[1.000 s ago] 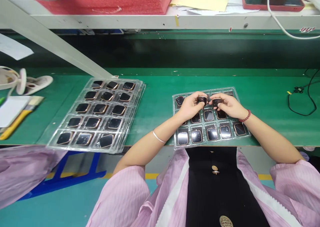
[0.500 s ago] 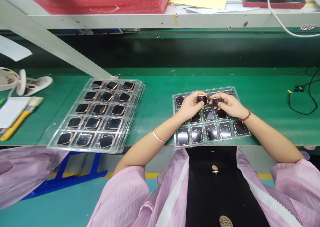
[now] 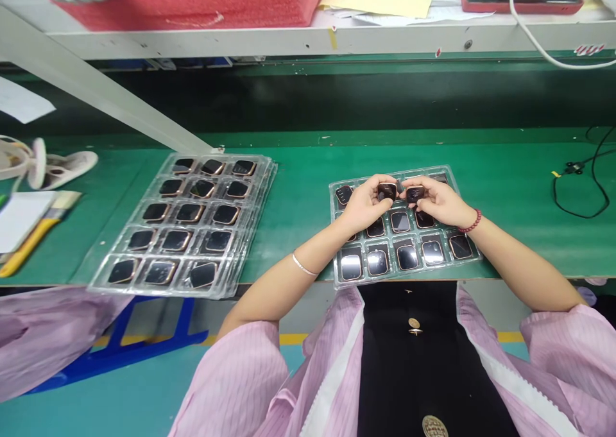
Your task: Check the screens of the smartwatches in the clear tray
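Our left hand (image 3: 366,205) pinches one watch (image 3: 385,191), right hand (image 3: 440,203) another watch (image 3: 413,193); slacking, we could drop either onto tray (image 3: 404,273) below.

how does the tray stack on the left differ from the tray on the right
The tray stack shows several layered edges; the right tray looks thinner. The stack has three pieces across its near row, the right tray five. The left hand and right hand are over the right tray, neither over the stack. Both are clear plastic with dark-screened, watch-like pieces.

One tray (image 3: 392,257) lies right of stacked trays (image 3: 243,257).
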### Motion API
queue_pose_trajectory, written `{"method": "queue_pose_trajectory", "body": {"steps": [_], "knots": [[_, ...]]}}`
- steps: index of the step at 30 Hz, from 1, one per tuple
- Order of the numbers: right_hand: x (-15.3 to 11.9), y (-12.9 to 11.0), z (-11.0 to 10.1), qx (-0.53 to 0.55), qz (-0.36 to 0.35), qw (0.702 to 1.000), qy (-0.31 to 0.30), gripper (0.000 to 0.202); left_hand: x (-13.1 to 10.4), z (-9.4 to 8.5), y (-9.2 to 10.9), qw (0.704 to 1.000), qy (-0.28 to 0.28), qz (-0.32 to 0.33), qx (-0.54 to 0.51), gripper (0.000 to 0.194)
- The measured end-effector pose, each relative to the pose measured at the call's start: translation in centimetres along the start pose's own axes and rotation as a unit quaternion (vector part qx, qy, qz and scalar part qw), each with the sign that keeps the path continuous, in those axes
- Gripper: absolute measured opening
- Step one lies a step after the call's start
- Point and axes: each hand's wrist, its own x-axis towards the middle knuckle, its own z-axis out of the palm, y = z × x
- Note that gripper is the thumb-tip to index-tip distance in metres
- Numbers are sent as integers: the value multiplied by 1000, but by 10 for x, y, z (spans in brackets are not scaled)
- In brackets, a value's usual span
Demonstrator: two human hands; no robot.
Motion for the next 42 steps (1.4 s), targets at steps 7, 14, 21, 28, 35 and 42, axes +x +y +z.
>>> {"method": "queue_pose_trajectory", "body": {"steps": [7, 14, 21, 28, 35, 42], "knots": [[0, -3, 1, -11, 5, 1000, -6, 40, 0, 0, 1, 1000, 1, 0, -8, 38], [1, -2, 0, 10, 0, 1000, 4, 47, 1, -1, -1, 1000, -2, 1, -8, 39], [1, -3, 0, 19, 22, 1000, 2, 43, 1, 0, -1, 1000, 0, 2, -12, 38], [1, -2, 0, 8, 1, 1000, 2, 47, 2, 0, -1, 1000, 1, 4, -11, 40], [2, -2, -6, 69, 46, 996, 14, 46, 4, -1, -6, 1000, 2, 2, 1, 49], [2, -3, -3, 69, 47, 996, 22, 52, 4, -2, -9, 1000, -11, 13, -7, 49]]}}
